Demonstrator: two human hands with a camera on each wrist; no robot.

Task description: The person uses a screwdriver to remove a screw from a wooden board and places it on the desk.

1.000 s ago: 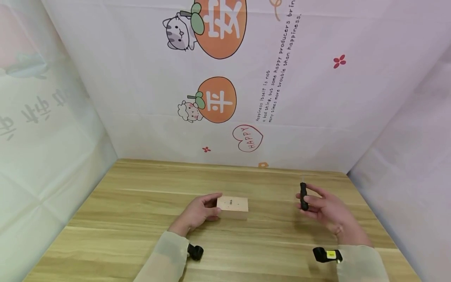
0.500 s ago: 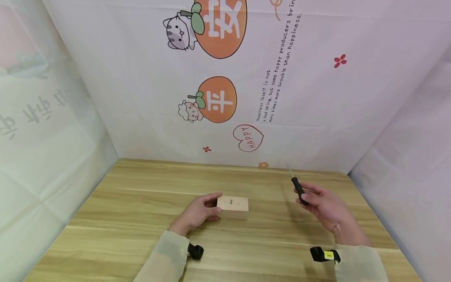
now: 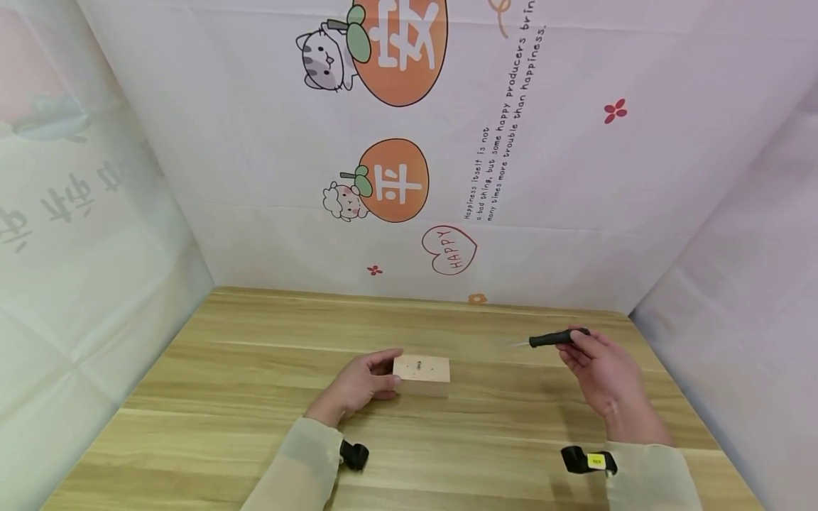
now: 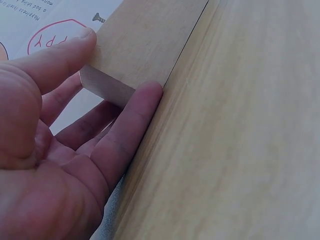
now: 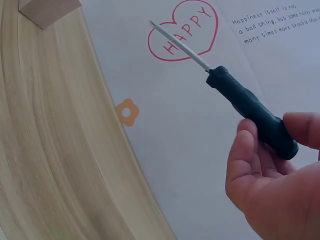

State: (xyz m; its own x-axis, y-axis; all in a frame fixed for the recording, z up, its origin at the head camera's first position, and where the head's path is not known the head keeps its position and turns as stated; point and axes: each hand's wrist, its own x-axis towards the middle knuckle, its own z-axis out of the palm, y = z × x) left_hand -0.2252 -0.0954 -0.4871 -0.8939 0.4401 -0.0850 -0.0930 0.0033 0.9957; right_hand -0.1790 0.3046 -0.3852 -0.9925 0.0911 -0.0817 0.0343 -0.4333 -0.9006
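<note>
A pale wooden block [image 3: 422, 377] lies on the table, held at its left end by my left hand [image 3: 358, 387]. In the left wrist view the thumb rests near the block's top edge and the other fingers lie along its end and lower side. A screw [image 4: 99, 18] stands up out of the block's top face, with several small dark holes around it. To the right, above the table, my right hand [image 3: 607, 372] pinches a screwdriver [image 3: 552, 338] by its black handle. Its metal shaft [image 5: 180, 46] points left, apart from the block.
The wood-grain table [image 3: 268, 454] reaches back to a white printed cloth [image 3: 543, 248] hung as a wall. Similar cloth walls [image 3: 735, 284] stand at the left and right sides. Each wrist wears a black camera [image 3: 355, 456].
The screwdriver has turned in my right hand from pointing up and away to pointing left, its handle end swinging right. My left hand and the block have stayed in place.
</note>
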